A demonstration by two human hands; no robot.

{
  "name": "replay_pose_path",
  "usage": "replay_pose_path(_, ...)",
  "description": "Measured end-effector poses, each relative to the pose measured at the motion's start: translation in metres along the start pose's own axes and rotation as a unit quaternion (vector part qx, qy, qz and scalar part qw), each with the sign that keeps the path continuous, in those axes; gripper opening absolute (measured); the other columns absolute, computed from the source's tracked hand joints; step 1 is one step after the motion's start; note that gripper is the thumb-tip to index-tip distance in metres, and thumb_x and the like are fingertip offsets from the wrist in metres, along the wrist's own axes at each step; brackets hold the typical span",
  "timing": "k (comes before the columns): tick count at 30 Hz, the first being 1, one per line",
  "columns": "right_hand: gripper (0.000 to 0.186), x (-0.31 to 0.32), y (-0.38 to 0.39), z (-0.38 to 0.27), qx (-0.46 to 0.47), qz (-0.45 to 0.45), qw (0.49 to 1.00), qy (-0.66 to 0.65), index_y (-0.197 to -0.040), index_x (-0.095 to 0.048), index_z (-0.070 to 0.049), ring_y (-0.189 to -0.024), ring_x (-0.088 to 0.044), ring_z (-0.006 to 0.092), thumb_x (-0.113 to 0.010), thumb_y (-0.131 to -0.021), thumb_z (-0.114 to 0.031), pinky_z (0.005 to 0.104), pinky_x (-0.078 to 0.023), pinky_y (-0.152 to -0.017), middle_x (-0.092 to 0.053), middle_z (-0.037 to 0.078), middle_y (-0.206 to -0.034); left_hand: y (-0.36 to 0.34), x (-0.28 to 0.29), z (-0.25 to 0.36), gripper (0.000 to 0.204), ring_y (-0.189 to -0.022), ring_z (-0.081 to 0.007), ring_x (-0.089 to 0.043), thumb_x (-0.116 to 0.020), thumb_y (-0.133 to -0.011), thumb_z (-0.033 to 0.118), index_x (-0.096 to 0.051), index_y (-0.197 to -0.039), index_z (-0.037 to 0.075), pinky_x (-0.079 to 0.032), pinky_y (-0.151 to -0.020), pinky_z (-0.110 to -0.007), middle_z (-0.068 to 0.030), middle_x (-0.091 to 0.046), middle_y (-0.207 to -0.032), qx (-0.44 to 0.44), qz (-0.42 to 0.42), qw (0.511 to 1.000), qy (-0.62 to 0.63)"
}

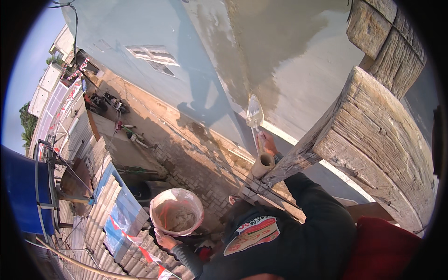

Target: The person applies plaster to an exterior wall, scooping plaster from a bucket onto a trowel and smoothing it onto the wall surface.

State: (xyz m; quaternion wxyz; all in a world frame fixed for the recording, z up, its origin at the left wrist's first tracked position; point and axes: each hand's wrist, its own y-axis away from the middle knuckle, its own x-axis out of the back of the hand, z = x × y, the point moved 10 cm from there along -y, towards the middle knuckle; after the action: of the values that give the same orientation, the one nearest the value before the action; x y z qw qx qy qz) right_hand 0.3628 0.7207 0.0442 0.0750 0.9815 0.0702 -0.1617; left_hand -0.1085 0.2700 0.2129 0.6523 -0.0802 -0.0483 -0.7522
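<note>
My right hand (266, 143) is wrapped round the handle of a pointed trowel (255, 113). Its mortar-smeared blade points up against the wall (308, 88), at the edge of a damp, darker patch (280, 42). Beside that wrist is the hollow round end of a pole (262, 165), which hides part of it. At the lower left my left hand (165, 240) grips the rim of a pale, stained bucket (177, 212) with some grey mortar in it. The bucket hangs out over the drop, tilted so that its inside shows.
Thick weathered planks (373, 144) jut in at the right. Far below runs a paved alley (182, 163) with parked motorbikes (105, 102). Corrugated roofing (109, 196), a blue tank (25, 191), red-and-white bunting (144, 253) and cables lie to the left.
</note>
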Motion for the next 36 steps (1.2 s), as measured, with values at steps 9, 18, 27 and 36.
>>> replay_pose_path(9, 0.031, 0.01, -0.003, -0.111, 0.166, 0.119, 0.906, 0.371, -0.097, -0.058, 0.001, -0.059, -0.057, 0.0336, -0.066, -0.085, -0.026, 0.0411, -0.047, -0.059, -0.06, 0.019, -0.069, 0.021, -0.079, 0.046, 0.036, -0.092, -0.0171, -0.059, -0.049, -0.099, 0.028, -0.061, -0.11, -0.003, -0.047, -0.085, -0.033, -0.0094, -0.063, -0.105, 0.041, -0.103, 0.979, 0.168)
replay_pose_path(18, 0.027, 0.017, -0.007, -0.19, 0.201, 0.187, 0.848, 0.454, -0.095, -0.061, 0.004, -0.067, -0.063, 0.0357, -0.065, -0.081, -0.02, 0.0417, -0.048, -0.063, -0.064, 0.022, -0.075, 0.028, -0.07, 0.019, 0.036, -0.087, -0.0165, -0.06, -0.049, -0.098, 0.03, -0.062, -0.1, -0.003, -0.047, -0.081, -0.032, -0.0086, -0.064, -0.097, 0.059, -0.126, 0.979, 0.152)
replay_pose_path(27, 0.021, -0.006, 0.017, -0.207, 0.21, 0.122, 0.855, 0.459, -0.093, -0.059, 0.004, -0.076, -0.06, 0.0418, -0.06, -0.082, -0.014, 0.0458, -0.047, -0.067, -0.062, 0.026, -0.079, 0.019, -0.02, -0.049, 0.042, -0.083, -0.0188, -0.062, -0.047, -0.099, 0.033, -0.061, -0.104, -0.006, -0.049, -0.078, -0.032, -0.0122, -0.065, -0.097, 0.069, -0.061, 0.996, -0.002)
replay_pose_path(36, 0.023, -0.033, 0.007, -0.244, 0.204, 0.051, 0.821, 0.531, -0.095, -0.059, 0.005, -0.076, -0.059, 0.0416, -0.06, -0.079, -0.012, 0.044, -0.046, -0.07, -0.061, 0.025, -0.084, 0.024, -0.008, -0.068, 0.04, -0.085, -0.0168, -0.059, -0.048, -0.099, 0.028, -0.062, -0.11, -0.007, -0.047, -0.079, -0.031, -0.0105, -0.065, -0.1, 0.092, -0.028, 0.995, 0.002)
